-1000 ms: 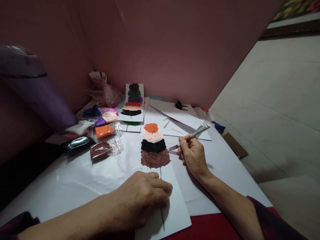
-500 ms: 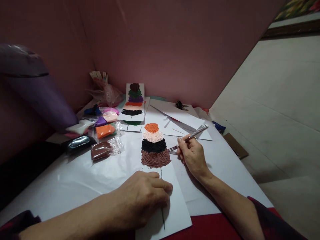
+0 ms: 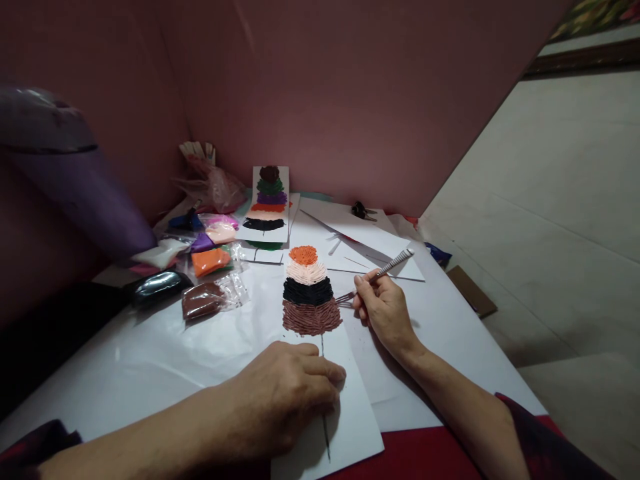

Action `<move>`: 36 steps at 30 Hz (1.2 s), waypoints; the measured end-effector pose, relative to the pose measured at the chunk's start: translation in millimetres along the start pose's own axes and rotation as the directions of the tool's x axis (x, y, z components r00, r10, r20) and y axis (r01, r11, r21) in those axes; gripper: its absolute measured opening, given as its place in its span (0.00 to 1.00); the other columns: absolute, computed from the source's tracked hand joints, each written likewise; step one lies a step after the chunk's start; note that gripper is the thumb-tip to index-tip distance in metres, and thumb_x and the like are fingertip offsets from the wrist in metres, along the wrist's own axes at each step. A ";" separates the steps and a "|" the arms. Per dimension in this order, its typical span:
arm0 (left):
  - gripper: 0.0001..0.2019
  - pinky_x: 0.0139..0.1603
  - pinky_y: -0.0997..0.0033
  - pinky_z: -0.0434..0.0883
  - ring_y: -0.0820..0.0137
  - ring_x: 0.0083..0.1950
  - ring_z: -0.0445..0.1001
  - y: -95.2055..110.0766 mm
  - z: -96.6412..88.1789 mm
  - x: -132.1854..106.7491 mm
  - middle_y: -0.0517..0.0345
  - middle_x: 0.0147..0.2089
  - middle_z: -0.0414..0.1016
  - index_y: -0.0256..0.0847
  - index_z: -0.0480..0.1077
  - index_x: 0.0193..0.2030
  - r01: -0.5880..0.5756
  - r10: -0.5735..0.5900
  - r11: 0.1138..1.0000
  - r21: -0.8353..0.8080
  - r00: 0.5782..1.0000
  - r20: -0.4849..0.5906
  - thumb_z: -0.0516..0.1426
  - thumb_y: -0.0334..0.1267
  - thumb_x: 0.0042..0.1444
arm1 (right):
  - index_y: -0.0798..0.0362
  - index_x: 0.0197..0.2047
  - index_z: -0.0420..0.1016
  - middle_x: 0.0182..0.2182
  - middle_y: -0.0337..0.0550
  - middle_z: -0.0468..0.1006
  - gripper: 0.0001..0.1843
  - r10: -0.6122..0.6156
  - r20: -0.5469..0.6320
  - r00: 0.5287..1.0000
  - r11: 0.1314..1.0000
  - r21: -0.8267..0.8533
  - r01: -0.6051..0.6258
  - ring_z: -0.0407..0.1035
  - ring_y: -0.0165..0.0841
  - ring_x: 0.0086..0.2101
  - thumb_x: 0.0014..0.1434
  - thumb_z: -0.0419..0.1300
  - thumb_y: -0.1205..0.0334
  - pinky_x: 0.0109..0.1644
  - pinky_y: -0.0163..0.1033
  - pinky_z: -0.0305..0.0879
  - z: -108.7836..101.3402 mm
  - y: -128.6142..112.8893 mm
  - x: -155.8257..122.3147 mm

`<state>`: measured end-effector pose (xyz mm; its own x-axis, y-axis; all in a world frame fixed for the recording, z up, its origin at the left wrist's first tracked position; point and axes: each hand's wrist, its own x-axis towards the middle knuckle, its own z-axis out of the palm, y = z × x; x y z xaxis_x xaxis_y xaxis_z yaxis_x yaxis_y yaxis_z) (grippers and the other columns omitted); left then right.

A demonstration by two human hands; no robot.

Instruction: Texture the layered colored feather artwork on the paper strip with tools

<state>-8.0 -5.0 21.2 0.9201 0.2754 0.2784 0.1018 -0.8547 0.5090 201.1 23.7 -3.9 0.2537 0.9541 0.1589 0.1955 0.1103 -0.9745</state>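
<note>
A white card (image 3: 350, 420) carries a clay picture (image 3: 310, 290) in stacked bands: orange on top, then peach, black and brown, with a thin drawn stem below. My left hand (image 3: 285, 397) lies on the card's lower part, fingers curled and pressed down on it. My right hand (image 3: 383, 310) is closed on a metal fork (image 3: 385, 270), whose tines sit at the right edge of the black and brown bands.
Bags of coloured clay (image 3: 207, 263) lie at the left, a brown bag (image 3: 203, 300) nearest. A finished clay card (image 3: 267, 200) leans at the back against the pink wall. Loose white sheets (image 3: 370, 240) lie behind my right hand. A purple object (image 3: 70, 180) looms at left.
My right hand and the fork have crept slightly left, bringing the tines closer to the clay's right edge. The left hand has stayed put.
</note>
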 end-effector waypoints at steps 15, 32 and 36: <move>0.14 0.31 0.71 0.61 0.71 0.29 0.61 -1.0 0.3 0.6 0.60 0.33 0.73 0.40 0.65 0.30 0.003 -0.003 1.000 -0.003 1.000 0.011 0.51 0.16 0.43 | 0.51 0.28 0.61 0.14 0.30 0.71 0.18 0.191 -0.018 0.981 0.973 0.137 -0.187 0.55 0.21 0.09 0.55 0.63 0.49 0.08 0.24 0.50 -1.1 -6.4 3.9; 0.13 0.32 0.70 0.64 0.71 0.29 0.65 0.4 -1.3 0.5 0.58 0.33 0.75 0.39 0.67 0.31 -0.001 0.000 1.000 -0.020 1.000 -0.012 0.50 0.17 0.46 | 0.51 0.29 0.61 0.15 0.30 0.71 0.19 0.165 -0.044 0.985 0.966 0.207 -0.152 0.56 0.22 0.10 0.54 0.65 0.48 0.08 0.25 0.51 -1.2 -4.9 3.7; 0.12 0.34 0.71 0.69 0.69 0.35 0.74 -1.8 3.2 -2.6 0.53 0.38 0.79 0.38 0.70 0.37 -0.034 0.012 0.992 -0.120 0.984 -0.178 0.50 0.20 0.54 | 0.51 0.29 0.61 0.14 0.30 0.71 0.21 0.160 -0.017 0.987 0.954 0.260 -0.151 0.56 0.22 0.09 0.53 0.66 0.47 0.08 0.25 0.51 -0.5 -8.0 1.1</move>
<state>-9.4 -5.7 16.9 0.8393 0.3387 0.4252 0.0244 -0.8049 0.5929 200.3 23.7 4.1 0.2974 0.9547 0.0030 -0.0980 0.0337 -0.9946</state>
